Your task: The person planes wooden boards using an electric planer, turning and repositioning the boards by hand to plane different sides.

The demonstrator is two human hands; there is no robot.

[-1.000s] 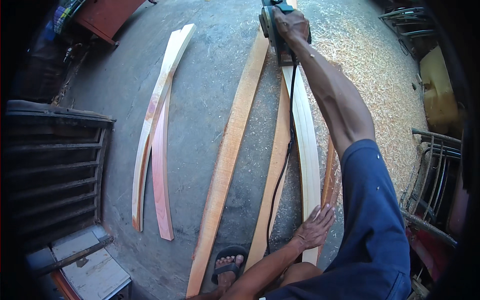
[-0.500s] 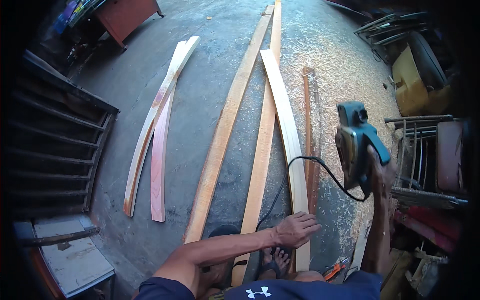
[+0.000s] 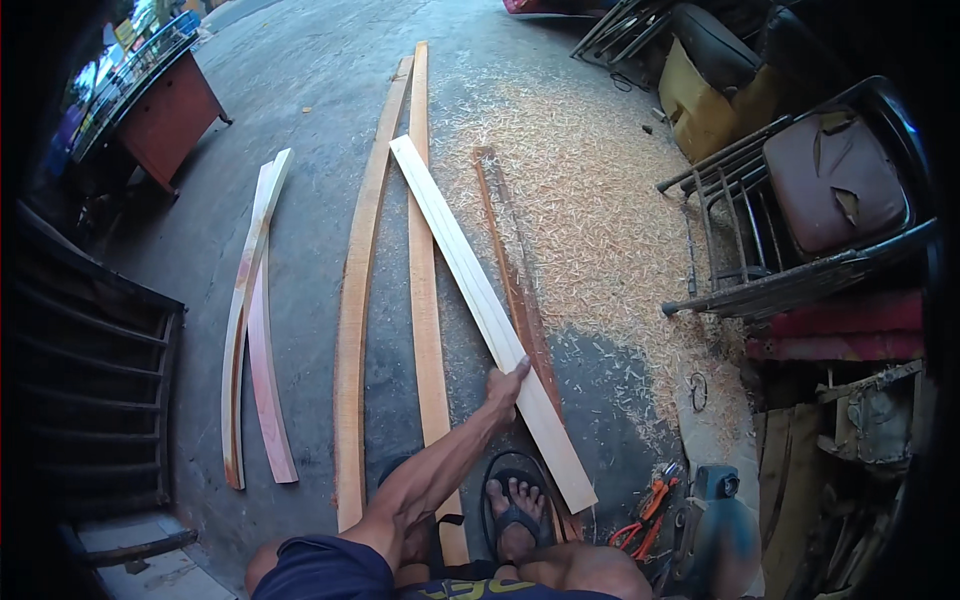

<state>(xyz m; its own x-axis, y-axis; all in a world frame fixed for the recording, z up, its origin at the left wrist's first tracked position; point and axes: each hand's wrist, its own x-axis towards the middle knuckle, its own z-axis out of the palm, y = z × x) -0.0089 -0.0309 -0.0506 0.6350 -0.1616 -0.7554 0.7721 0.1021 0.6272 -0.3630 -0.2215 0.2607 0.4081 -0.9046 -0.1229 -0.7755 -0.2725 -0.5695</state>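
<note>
My left hand (image 3: 508, 388) is closed round a pale wooden board (image 3: 468, 275), thumb on its upper face, below the middle of its length. The board lies slanted, its far end over a long plank (image 3: 425, 300) and its near end by my right foot. At the lower right is a teal and grey electric planer (image 3: 714, 484), beside orange-handled pliers (image 3: 657, 497). My right hand (image 3: 736, 578) is a smear at the planer's handle, low in the picture; its fingers cannot be made out.
Another long plank (image 3: 355, 350) and two crossed boards (image 3: 262, 350) lie to the left. A dark reddish strip (image 3: 517, 290) runs beside the pale board. Wood shavings (image 3: 600, 220) cover the floor on the right, bordered by folded metal chairs (image 3: 835, 185). A metal grille (image 3: 100, 390) stands left.
The planer has come down from mid-air to the lower right with my right hand. My left hand has moved from the board's near end further up it and grips it; the board is more slanted.
</note>
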